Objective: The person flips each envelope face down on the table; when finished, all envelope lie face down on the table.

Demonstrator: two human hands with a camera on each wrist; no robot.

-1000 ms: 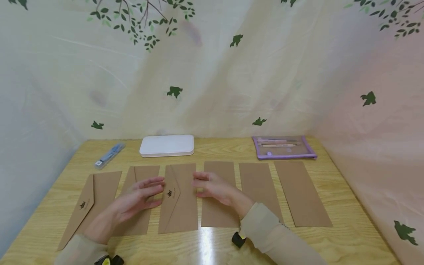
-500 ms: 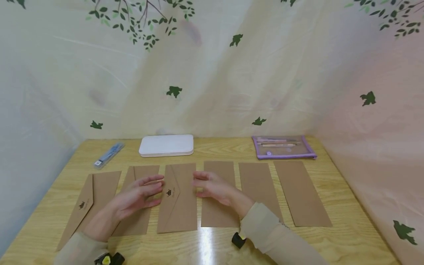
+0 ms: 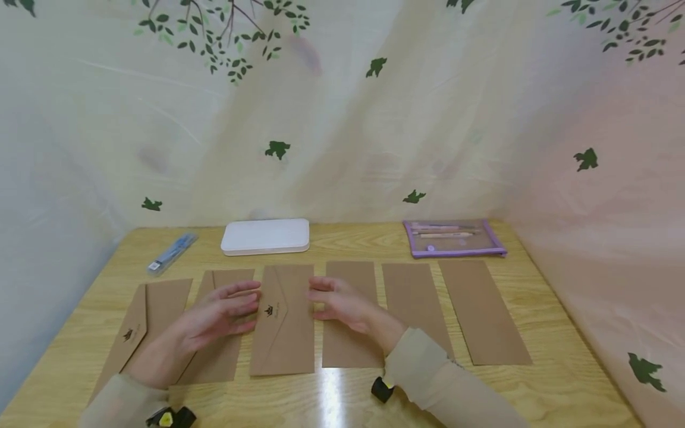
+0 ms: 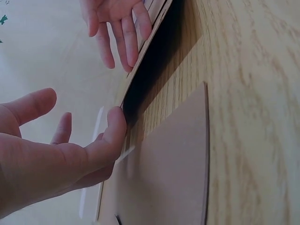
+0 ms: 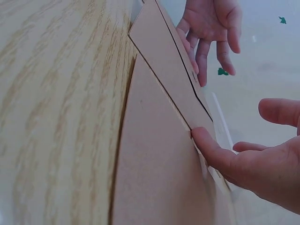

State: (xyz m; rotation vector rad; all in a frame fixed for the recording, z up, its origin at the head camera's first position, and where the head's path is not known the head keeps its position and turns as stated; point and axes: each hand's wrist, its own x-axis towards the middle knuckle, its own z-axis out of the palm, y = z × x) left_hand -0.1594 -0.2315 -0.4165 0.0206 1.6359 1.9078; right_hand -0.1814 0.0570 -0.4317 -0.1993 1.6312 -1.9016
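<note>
Head view: I have the left hand (image 3: pixel 222 315) and the right hand (image 3: pixel 346 303) on either side of a crown-printed kraft envelope (image 3: pixel 289 342), third from the left in the row of six on the bench (image 3: pixel 567 383); the fingers of each are apart and clamped on nothing, their tips at its long edges. I judge the step to be squaring this envelope within its row; the next move would call for light, even contact from both sides. Left wrist view: a left fingertip (image 4: pixel 117 119) meets the near edge, under which a dark shadow (image 4: pixel 161 51) suggests slight lift. Right wrist view: a right fingertip (image 5: pixel 201 137) touches the opposite edge, the hand itself lying over the neighbouring kraft envelope (image 5: pixel 150 154).
</note>
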